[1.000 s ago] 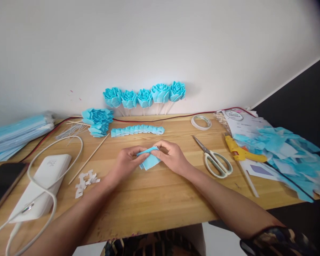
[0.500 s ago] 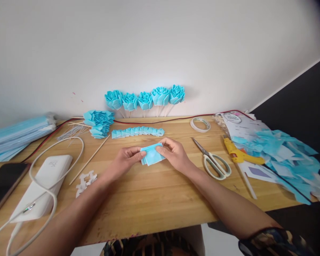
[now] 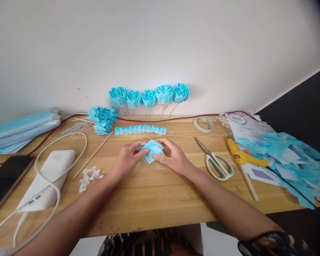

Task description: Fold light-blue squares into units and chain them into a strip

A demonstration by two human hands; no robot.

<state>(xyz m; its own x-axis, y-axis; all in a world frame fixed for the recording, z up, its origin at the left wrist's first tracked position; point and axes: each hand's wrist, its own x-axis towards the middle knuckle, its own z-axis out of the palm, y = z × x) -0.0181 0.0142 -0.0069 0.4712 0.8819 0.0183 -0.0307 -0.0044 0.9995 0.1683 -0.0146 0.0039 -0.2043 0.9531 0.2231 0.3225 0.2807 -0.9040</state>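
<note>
A small stack of light blue fabric squares [image 3: 152,150] is held between both hands above the middle of the table, its corners slightly fanned out. My left hand [image 3: 132,156] is closed on the stack's left side, thumb on top. My right hand [image 3: 173,156] pinches the right side, thumb across the lower front. Just behind the hands lies a row of folded blue petals [image 3: 140,130]. To the right rest scissors [image 3: 216,161] with pale handles, blades pointing away. Several blue fabric flowers [image 3: 149,98] on sticks lean against the wall.
At the right are a yellow glue gun [image 3: 245,157], a tape roll [image 3: 203,124] and a heap of blue fabric pieces [image 3: 290,156]. To the left are more flowers [image 3: 102,119], a wooden stick [image 3: 93,155], paper scraps [image 3: 88,177], a cabled power bank [image 3: 48,177], a phone [image 3: 8,185] and stacked masks [image 3: 24,129].
The fabric stack has been turned in my hands from lying square to corner-down, and its layers are more fanned. The whole view has shifted slightly.
</note>
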